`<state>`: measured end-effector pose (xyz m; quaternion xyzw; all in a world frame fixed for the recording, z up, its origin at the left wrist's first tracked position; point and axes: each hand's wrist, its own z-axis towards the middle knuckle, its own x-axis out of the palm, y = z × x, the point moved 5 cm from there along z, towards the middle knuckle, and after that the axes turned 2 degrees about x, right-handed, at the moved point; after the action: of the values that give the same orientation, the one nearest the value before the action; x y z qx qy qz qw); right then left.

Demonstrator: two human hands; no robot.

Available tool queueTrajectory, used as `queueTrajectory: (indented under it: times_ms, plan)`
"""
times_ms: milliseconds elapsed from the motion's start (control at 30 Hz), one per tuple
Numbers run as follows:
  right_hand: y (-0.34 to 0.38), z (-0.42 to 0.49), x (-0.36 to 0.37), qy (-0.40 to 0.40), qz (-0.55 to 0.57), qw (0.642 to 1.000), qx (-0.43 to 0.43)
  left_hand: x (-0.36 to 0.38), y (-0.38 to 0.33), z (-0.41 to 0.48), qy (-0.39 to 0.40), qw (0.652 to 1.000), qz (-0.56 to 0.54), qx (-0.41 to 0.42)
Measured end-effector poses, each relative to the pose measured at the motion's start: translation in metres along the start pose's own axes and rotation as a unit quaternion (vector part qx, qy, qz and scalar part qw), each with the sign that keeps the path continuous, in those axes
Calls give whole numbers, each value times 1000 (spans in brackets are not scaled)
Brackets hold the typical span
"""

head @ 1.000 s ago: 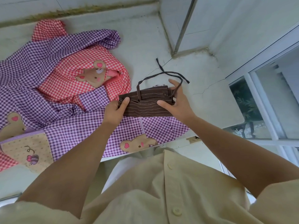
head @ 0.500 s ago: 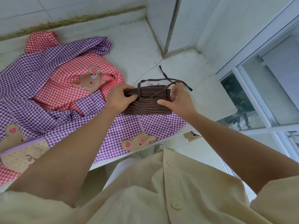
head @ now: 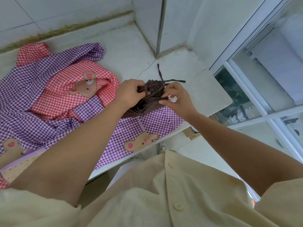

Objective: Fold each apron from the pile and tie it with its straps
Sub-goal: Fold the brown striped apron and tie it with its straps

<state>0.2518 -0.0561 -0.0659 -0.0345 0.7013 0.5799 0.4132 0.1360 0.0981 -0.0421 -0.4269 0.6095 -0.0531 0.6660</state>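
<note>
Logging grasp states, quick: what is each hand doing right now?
Left hand: grips the folded brown apron.
Right hand: pinches its brown strap.

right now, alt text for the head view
The left hand and right hand grip a folded brown striped apron and its dark straps on a white counter. A purple gingham apron lies partly under it, a red gingham apron further left.

Bright daylight from window (head: pixel 268 66); wide-angle edge distortion; soft focus.
</note>
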Motion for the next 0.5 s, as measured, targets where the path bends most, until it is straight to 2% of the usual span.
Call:
queueTrajectory:
  times_ms: [233, 333, 433, 500]
  plan:
    - [6, -2, 11, 54, 47, 997, 22, 10, 5, -4, 23, 999, -32, -6]
    - [6, 3, 15, 43, 83, 992, 80, 18, 1, -5, 59, 998, -28, -3]
    - [4, 11, 17, 25, 106, 987, 121, 11, 6, -12, 39, 998, -55, -15]
    - [2, 17, 18, 22, 101, 986, 134, 7, 12, -21, 52, 997, -59, -6]
